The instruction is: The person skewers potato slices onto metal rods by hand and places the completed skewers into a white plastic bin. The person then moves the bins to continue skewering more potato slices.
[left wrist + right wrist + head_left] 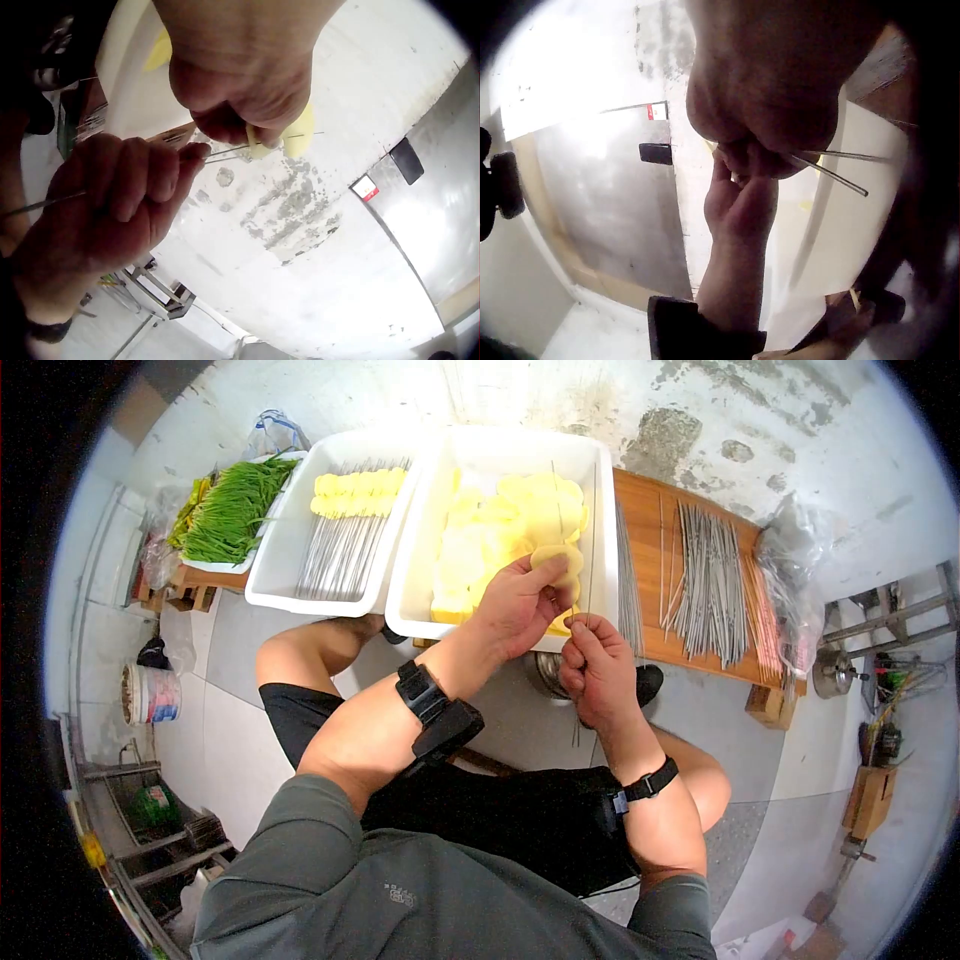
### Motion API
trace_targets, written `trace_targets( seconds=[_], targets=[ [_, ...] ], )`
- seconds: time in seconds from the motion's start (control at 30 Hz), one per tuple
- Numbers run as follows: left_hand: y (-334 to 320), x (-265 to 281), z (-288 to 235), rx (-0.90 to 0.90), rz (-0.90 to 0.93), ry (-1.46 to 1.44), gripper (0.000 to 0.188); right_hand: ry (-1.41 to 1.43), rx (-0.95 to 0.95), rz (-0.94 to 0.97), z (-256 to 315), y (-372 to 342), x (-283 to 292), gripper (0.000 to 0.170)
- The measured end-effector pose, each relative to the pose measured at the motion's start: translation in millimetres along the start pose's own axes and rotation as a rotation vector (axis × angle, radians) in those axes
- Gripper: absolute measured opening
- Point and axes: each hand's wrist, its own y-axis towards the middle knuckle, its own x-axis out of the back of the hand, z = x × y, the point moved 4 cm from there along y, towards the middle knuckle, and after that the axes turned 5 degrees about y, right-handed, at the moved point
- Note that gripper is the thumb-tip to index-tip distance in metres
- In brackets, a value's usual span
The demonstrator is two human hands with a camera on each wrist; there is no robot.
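Observation:
In the head view the left hand (pixel 522 605) pinches a round yellow slice (pixel 556 564) over the front right of a white tub (pixel 612 520) of yellow slices (pixel 485 530). The right hand (pixel 600 670), just right of it, grips thin metal skewers; their ends stick out below the fist. In the left wrist view a skewer (pixel 304 136) passes through the yellow slice (pixel 299 135) at the left fingertips, with the right hand (pixel 112 202) close by. In the right wrist view two skewer ends (pixel 840 180) emerge from the right hand (pixel 769 97); the slice is mostly hidden.
A second white tub (pixel 262 575) holds skewers threaded with yellow slices. Green stalks (pixel 235 510) fill a tray at the far left. On the wooden board (pixel 640 500) at right lie many loose skewers (pixel 708 580), beside a clear plastic bag (pixel 795 550).

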Motion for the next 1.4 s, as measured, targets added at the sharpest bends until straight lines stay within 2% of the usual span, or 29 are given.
trace_targets(
  seconds=[0.33, 0.4, 0.43, 0.47, 0.5, 0.53, 0.57, 0.63, 0.7, 0.87, 0.93, 0.97, 1.03, 1.1, 1.17, 1.27, 1.4],
  targets=[
    [0.5, -2.9, -1.8, -0.024, 0.032, -0.054, 0.017, 0.029, -0.036, 0.004, -0.4, -1.9, -2.6, 0.011],
    [-0.6, 2.9, -2.8, -0.018, -0.088, 0.010, 0.020, -0.054, 0.004, -0.007, 0.0, -0.9, -1.5, 0.010],
    [-0.5, 3.7, -3.0, -0.018, -0.088, 0.010, 0.020, -0.136, 0.044, -0.019, 0.8, -0.4, -0.2, 0.010],
    [-0.5, 9.8, -6.6, -0.089, -0.229, 0.154, 0.022, -0.136, 0.044, -0.020, -0.8, 0.7, 1.5, 0.010],
    [-2.8, 13.0, -12.0, -0.159, -0.369, 0.299, 0.025, -0.285, 0.111, -0.037, -1.2, 1.9, 4.2, 0.012],
    [-3.8, 12.2, -14.0, -0.156, -0.366, 0.302, 0.025, -0.433, 0.179, -0.055, -2.0, 3.3, 6.6, 0.014],
    [-5.0, 9.1, -17.5, -0.175, -0.311, 0.360, 0.025, -0.429, 0.181, -0.059, -7.0, 5.8, 9.5, 0.014],
    [-7.6, 5.3, -18.4, -0.190, -0.256, 0.419, 0.025, -0.673, 0.379, -0.092, -10.1, 6.2, 10.6, 0.013],
    [-8.1, 1.9, -18.5, -0.222, -0.190, 0.519, 0.026, -0.727, 0.389, -0.078, -13.0, 5.6, 10.6, 0.014],
    [-2.5, 7.2, -26.3, -0.143, -0.172, 0.471, 0.027, -0.756, 0.350, -0.073, -17.6, 4.4, 11.5, 0.020],
    [-1.4, 9.1, -31.5, -0.134, -0.178, 0.434, 0.026, -0.900, 0.479, -0.105, -10.5, 1.1, 8.3, 0.020],
    [0.5, 14.0, -35.4, -0.143, -0.193, 0.439, 0.025, -0.898, 0.482, -0.098, -6.6, -0.3, 5.4, 0.020],
    [-0.8, 12.5, -47.2, -0.156, -0.212, 0.447, 0.024, -1.158, 0.614, -0.108, 5.8, -7.8, -4.5, 0.021],
    [-4.1, 12.1, -60.9, -0.137, -0.312, 0.522, 0.022, -1.158, 0.600, -0.069, 1.3, -7.2, -1.2, 0.021],
    [7.6, 33.5, -67.0, -0.170, -0.312, 0.583, 0.021, -1.159, 0.583, -0.029, -5.4, -6.6, -0.2, 0.022],
    [8.8, 34.6, -78.8, -0.224, -0.302, 0.604, 0.019, -1.288, 0.675, 0.010, -9.9, -10.1, -6.6, 0.025],
    [4.8, 28.2, -90.7, -0.266, -0.271, 0.550, 0.020, -1.197, 0.554, 0.008, -12.0, -13.6, -9.1, 0.030]
  ],
)
